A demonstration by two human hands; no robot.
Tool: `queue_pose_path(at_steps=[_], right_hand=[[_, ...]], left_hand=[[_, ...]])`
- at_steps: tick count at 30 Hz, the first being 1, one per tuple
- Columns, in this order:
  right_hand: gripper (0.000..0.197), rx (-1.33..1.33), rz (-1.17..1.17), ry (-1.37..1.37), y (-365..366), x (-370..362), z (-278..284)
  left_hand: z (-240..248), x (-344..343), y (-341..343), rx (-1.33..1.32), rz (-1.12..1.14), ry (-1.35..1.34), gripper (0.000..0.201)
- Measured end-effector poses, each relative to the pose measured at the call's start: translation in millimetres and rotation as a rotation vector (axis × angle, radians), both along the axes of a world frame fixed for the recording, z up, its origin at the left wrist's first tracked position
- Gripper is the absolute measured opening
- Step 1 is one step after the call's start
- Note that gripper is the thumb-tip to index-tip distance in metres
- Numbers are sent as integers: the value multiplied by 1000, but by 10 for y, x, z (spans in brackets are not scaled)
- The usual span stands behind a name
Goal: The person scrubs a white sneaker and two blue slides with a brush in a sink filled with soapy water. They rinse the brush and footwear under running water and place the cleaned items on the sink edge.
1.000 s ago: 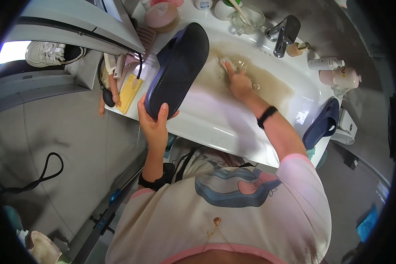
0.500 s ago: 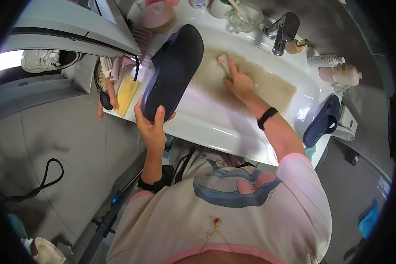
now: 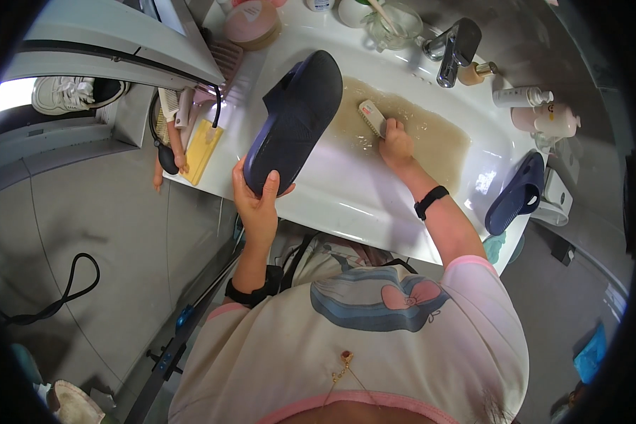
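My left hand [image 3: 258,205] grips a dark navy slide slipper [image 3: 298,120] by one end, its sole turned up, above the left side of the white sink [image 3: 353,212]. Over the murky brown water [image 3: 438,145] in the basin, my right hand [image 3: 397,145] is closed round a small pale scrub brush [image 3: 372,118]. The brush's bristles point to the lower left. A second navy slipper [image 3: 517,194] rests on the sink's right rim.
A chrome faucet [image 3: 459,53] rises at the back, beside a glass jug [image 3: 396,32]. Pump bottles [image 3: 544,120] line the right rim. On the left ledge lie a yellow sponge-like block [image 3: 205,152] and combs, below a cabinet door [image 3: 120,60].
The held slipper has shifted right and slightly down with my left hand. My right hand has drawn toward me, and the brush has turned so that its top shows.
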State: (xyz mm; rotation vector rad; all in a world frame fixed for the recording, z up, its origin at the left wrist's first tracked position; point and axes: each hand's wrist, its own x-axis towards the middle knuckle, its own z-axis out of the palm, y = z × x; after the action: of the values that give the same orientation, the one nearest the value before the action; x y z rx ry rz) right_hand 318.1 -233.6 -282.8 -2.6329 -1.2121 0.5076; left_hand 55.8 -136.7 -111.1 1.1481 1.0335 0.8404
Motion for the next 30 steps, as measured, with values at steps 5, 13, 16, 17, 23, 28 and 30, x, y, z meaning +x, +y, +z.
queue_pose_path(at_steps=[5, 13, 16, 17, 23, 28, 30], right_hand=[[37, -61, -53, 62, 5, 58, 41], [54, 17, -324, -81, -810, 597, 325], [54, -243, -372, -228, -1251, 771, 369], [54, -291, -339, -189, -1360, 752, 337], [56, -453, -223, 16, -1615, 271, 219], [67, -286, -315, 11, -1096, 734, -9], [68, -275, -197, 2, -746, 546, -228]], left_hand=[[-22, -2, -62, -19, -12, 6, 40], [-49, -69, -19, -15, -5, 3, 41], [-32, -52, 19, -19, -23, 1, 41], [-38, -53, 21, -21, -21, 5, 41], [-71, -72, 6, -52, -14, -11, 39], [-32, -109, 1, -46, -14, 1, 39], [-34, -103, -2, -47, -12, -4, 39]])
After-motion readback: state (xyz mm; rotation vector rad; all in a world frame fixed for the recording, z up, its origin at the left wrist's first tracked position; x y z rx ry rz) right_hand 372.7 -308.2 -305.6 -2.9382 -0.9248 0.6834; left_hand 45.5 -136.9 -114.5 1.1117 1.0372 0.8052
